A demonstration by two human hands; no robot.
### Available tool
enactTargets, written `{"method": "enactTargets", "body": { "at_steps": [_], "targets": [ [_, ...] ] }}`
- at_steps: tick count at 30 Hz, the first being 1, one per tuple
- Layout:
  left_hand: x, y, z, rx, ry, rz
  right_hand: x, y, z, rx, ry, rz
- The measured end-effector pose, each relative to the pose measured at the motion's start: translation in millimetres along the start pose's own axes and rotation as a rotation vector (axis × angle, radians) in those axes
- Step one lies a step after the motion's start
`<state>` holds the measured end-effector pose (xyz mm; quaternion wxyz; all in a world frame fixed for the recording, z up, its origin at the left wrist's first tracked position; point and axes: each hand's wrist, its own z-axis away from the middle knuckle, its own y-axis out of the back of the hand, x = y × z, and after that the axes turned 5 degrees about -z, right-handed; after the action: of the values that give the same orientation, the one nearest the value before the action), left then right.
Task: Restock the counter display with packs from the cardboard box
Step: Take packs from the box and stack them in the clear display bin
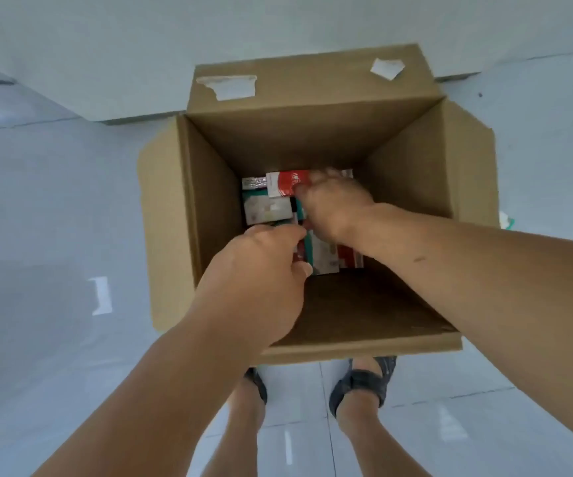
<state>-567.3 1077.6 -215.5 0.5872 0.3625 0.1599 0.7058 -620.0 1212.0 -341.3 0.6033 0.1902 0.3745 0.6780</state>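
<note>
My box (209, 201) is plain brown with white tape scraps (230, 86); the packs (285, 182) are red, white and teal; my sandals (364, 380) dark grey

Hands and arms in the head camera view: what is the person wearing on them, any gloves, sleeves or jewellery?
Nothing is worn on them. The left hand and right hand are bare, without gloves, and no ring is visible. The left forearm and right forearm are uncovered as far as the frame reaches: no sleeve, watch or bracelet. The right one bears a small dark mark.
</note>
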Motion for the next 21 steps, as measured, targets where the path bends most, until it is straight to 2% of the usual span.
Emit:
{"method": "enactTargets", "body": {
  "at_steps": [6,8,11,14,21],
  "targets": [
    [-28,-44,-53,-0.015,-0.011,-0.009,1,-73,-97,0.054,0.029,0.129],
    [-31,-49,-63,-0.031,-0.02,0.002,6,-95,-109,0.075,-0.015,0.147],
    [-33,-52,-69,0.003,-0.048,0.012,9,-109,-113,0.218,-0.056,0.21],
    [-33,-53,-70,0.039,-0.055,0.017,11,-113,-120,0.272,-0.031,0.14],
    [-35,-43,-80,0.044,-0.051,0.033,12,-111,-119,0.173,-0.05,0.055]
  ]
}}
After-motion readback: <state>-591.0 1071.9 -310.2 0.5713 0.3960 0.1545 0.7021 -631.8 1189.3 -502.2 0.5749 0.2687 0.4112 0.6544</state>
